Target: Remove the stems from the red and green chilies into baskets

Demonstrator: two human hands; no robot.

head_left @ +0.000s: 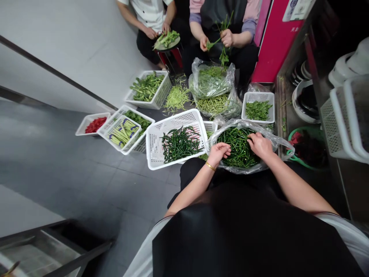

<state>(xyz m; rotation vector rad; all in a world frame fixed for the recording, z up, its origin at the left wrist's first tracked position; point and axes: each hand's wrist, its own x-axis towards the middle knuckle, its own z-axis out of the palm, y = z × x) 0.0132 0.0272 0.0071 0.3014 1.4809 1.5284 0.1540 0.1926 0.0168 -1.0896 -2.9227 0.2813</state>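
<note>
A clear plastic bag (266,167) full of long, thin green chillies (236,148) lies open in front of my lap. My left hand (219,153), with a gold bracelet at its wrist, is over the bag's left side. Its fingers are curled together; anything between them is too small to make out. On the right side of the heap, my right hand (261,146) has its fingertips pinched at the chillies, and their tips are partly hidden. To the left of the bag stands a white perforated basket (154,148) with a pile of dark green chillies (180,144) in it.
Two people (225,23) sit opposite, handling leafy stems. Between us are bags of greens (213,86) and a basket of greens (258,109). Further left are baskets of bundled stalks (123,132) and red chillies (95,125). A shelf with stacked crates (343,119) lines the right.
</note>
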